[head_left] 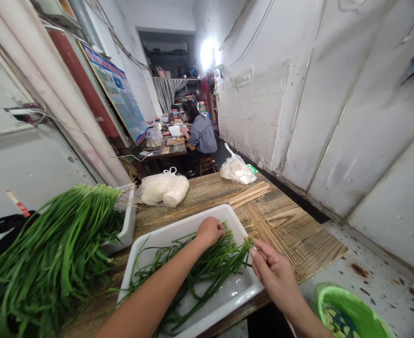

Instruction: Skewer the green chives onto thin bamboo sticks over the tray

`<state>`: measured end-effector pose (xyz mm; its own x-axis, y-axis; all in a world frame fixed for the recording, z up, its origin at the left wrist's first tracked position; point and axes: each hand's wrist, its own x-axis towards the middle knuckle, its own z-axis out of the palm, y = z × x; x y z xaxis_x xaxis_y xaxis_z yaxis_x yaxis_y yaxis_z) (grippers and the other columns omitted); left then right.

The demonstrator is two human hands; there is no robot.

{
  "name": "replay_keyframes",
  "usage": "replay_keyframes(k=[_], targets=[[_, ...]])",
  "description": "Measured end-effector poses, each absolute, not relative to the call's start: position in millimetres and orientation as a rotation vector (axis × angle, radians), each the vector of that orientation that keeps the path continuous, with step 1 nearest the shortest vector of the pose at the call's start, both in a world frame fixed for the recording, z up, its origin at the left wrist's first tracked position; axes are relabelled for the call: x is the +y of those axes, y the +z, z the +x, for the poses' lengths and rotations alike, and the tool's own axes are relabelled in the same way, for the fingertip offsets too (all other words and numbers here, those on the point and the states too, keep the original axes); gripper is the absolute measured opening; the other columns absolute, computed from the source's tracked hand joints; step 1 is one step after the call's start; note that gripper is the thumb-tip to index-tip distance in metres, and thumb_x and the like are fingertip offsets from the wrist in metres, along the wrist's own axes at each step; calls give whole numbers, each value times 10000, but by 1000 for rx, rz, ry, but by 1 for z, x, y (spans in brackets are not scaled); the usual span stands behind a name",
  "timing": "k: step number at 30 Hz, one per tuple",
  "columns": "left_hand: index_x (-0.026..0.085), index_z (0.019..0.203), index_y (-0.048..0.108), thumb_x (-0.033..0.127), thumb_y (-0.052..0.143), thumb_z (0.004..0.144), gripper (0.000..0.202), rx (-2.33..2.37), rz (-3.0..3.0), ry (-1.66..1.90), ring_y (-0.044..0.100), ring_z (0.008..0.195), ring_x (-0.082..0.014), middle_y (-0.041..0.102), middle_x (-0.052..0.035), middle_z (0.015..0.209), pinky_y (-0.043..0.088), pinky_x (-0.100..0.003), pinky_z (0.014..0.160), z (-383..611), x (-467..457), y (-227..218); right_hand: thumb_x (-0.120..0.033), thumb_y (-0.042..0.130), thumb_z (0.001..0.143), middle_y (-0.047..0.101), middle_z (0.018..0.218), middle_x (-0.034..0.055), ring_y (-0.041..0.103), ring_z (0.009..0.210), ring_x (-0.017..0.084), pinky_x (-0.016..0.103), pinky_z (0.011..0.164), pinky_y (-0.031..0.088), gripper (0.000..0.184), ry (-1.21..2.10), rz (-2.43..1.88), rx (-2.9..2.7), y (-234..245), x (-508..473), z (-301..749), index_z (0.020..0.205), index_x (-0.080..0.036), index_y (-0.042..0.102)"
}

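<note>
A white plastic tray [235,217] holds loose garlic chives [207,270], their long green leaves spread across it. My left hand [210,232] reaches over the tray with fingers curled, pinching at the chives near the far right side. At the tray's right rim, my right hand [272,265] is closed on the pale stem ends of a small bunch of chives [240,256]. The leaves of this bunch trail down to the left into the tray. Right beside that hand lie thin bamboo skewers [268,230] on the wooden table [298,218].
A large heap of chives [62,230] fills a white container [131,220] at left. Two plastic bags with pale contents, a left bag [164,188] and a right bag [237,168], stand behind the tray. A green basin [362,310] sits low right. A person [202,131] sits at a farther table.
</note>
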<state>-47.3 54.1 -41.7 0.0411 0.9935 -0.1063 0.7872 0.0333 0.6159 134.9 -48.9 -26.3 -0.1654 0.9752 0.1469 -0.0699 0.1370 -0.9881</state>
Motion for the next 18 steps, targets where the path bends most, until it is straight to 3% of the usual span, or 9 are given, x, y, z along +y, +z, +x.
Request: replay_keyframes(k=[7, 13, 18], targets=[[147, 632, 677, 280, 619, 622, 146, 1545, 1477, 802, 520, 564, -133, 640, -16, 603, 355, -234, 566, -55, 32, -13, -354, 491, 861, 328, 498, -75, 307, 429, 71, 205, 408, 230, 369, 1301, -932, -1377, -23, -47, 135, 1118, -98, 561], [130, 898, 685, 315, 704, 608, 345, 1182, 1074, 1054, 493, 574, -96, 615, -15, 651, 358, -224, 583, -52, 13, 4, -351, 514, 839, 302, 490, -83, 266, 427, 64, 201, 403, 195, 357, 1373, -932, -1365, -19, -45, 131, 1073, -89, 580], [137, 851, 708, 307, 730, 593, 309, 1220, 1045, 1178, 492, 593, -95, 619, -9, 632, 379, -234, 627, -46, 14, -1, -361, 521, 830, 292, 484, -83, 260, 425, 64, 205, 403, 189, 328, 1364, -925, -1383, -17, -45, 131, 1002, -98, 614]])
